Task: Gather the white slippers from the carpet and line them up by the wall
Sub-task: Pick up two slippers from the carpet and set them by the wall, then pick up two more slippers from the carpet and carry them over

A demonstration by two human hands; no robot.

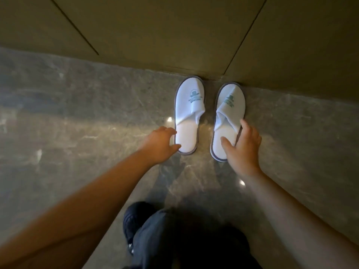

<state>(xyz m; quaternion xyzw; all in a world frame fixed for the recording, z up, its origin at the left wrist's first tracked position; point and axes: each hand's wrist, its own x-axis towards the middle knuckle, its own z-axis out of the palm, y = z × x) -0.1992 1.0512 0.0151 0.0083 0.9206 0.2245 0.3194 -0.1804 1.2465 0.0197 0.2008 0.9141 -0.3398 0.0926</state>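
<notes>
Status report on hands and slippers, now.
Left hand open, fingertips at left white cloth slipper heel. Right hand open on right white cloth slipper. Toes at wall. Nothing obstructing.

Dim warm light, floor [77, 113] glare spots, blurred, bowed edges.

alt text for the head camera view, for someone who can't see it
Two white slippers, left slipper and right slipper, sit side by side on a marble floor, toes at the wall. The left hand and right hand touch their heels.
</notes>
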